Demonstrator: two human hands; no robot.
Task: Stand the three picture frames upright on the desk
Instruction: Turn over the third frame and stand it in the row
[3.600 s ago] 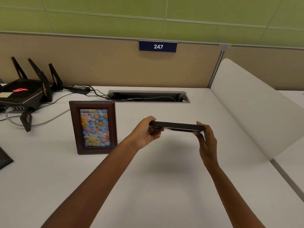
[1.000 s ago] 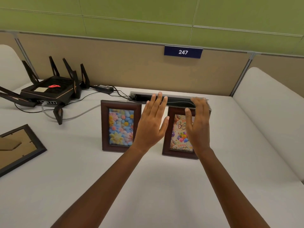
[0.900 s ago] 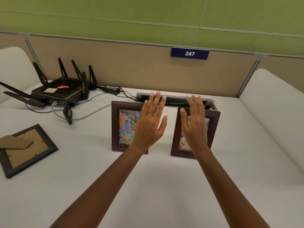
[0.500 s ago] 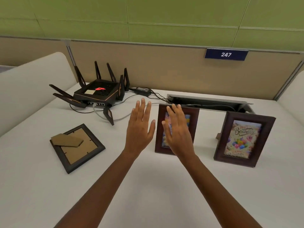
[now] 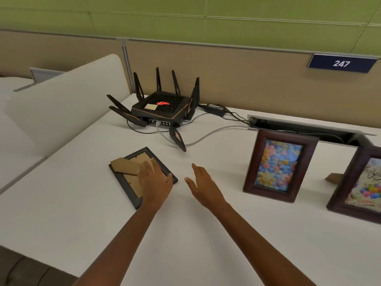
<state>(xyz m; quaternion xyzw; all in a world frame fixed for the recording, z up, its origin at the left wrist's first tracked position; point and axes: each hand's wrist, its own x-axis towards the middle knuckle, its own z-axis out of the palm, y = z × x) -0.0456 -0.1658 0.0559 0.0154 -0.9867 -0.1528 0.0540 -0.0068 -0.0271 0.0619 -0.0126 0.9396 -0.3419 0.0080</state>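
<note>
A dark picture frame [image 5: 127, 172] lies face down on the white desk [image 5: 103, 213], its brown cardboard back and stand showing. My left hand [image 5: 153, 180] is spread flat over its right half, fingers apart, not gripping. My right hand [image 5: 203, 185] hovers open just right of that frame, holding nothing. A brown frame with a flower picture [image 5: 279, 165] stands upright at centre right. A second brown frame with a birthday picture [image 5: 362, 184] stands upright at the right edge, partly cut off.
A black router [image 5: 162, 108] with several antennas sits at the back, with cables [image 5: 206, 137] and a power brick [image 5: 214, 109] trailing to a cable slot [image 5: 305, 129]. White side dividers [image 5: 57, 108] and a tan partition bound the desk. The desk's front edge is at lower left.
The view swung left. Both hands left the upright birthday frame and moved left past the flower frame; my left hand now rests over the face-down frame.
</note>
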